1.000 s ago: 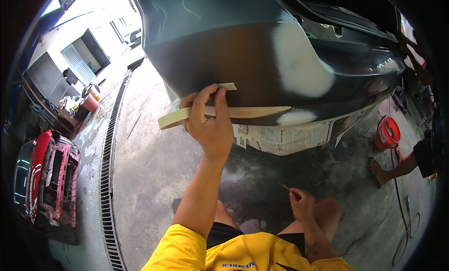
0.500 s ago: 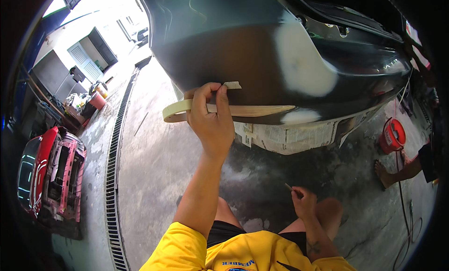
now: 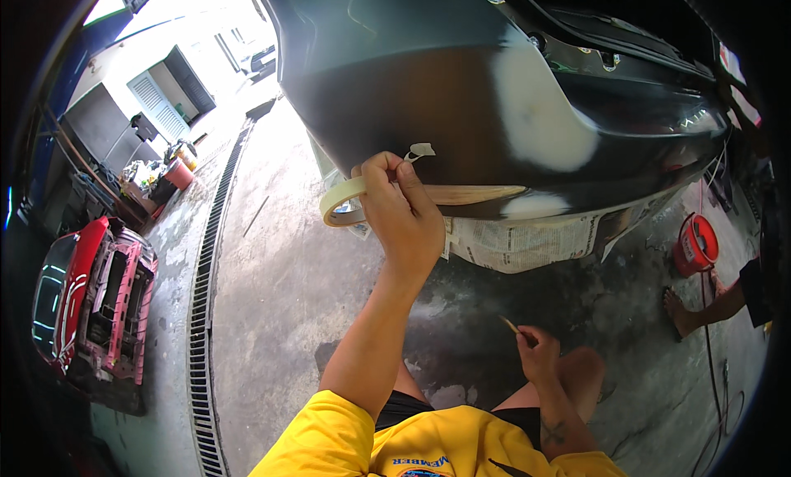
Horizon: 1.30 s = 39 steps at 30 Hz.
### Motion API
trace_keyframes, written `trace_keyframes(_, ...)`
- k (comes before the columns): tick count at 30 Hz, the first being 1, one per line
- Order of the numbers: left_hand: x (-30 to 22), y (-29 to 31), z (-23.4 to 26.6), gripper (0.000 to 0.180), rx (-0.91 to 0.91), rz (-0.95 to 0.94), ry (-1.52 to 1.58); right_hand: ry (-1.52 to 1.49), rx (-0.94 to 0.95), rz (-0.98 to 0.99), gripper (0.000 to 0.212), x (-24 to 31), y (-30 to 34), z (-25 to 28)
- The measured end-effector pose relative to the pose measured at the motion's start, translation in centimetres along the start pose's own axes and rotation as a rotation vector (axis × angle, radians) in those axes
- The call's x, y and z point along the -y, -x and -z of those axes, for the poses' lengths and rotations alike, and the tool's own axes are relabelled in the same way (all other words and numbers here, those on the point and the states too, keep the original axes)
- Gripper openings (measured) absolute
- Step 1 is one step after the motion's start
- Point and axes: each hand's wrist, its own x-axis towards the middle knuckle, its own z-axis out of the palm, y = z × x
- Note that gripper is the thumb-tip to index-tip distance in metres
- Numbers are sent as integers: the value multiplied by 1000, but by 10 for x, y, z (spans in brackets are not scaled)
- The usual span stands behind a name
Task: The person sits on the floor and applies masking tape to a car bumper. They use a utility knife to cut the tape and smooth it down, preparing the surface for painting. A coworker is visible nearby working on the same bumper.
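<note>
My left hand is raised before a dark car bumper. Its fingers are closed around a roll of cream masking tape, and a short curled tape end sticks up past the pinching thumb and finger. Just right of this hand, a pale tapering strip runs along the bumper's lower part, with newspaper hanging below it. Low over my right knee, my right hand pinches a thin, light-brown, stick-like piece; its exact kind cannot be made out.
A whitish patch marks the bumper. At the right stand a red bucket and another person's bare foot, near a hose. Leftward, a drain grate crosses the concrete floor, beside a red car front part.
My left hand has shifted right, and the tape roll has turned so its hole shows more. The tape end now curls. In my right hand the thin piece shows more of its length.
</note>
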Motion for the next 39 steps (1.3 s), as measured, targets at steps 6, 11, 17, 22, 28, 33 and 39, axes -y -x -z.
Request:
trace_keyframes(6,2,3,1,13,-40,-93,23,-14,6,-5,21,11,1,3)
trace_keyframes(11,-8,-17,7,15,-49,-132,57,-29,-16,15,20,7,-1,5)
trace_keyframes(17,-1,-46,41,11,-287,169,277,-70,-22,-31,19,0,-3,3)
trace_keyframes(22,-8,-28,82,23,-222,336,388,-267,-19,-80,17,-15,-6,-2)
trace_keyframes(28,15,3,80,29,-37,228,159,-168,-1,10,18,-16,-8,-12)
trace_keyframes(33,13,-22,42,62,31,-189,-86,-169,-1,31,16,-9,-7,-9)
trace_keyframes(39,31,-36,28,74,-31,-243,-160,-194,-38,44,13,-16,-6,-12)
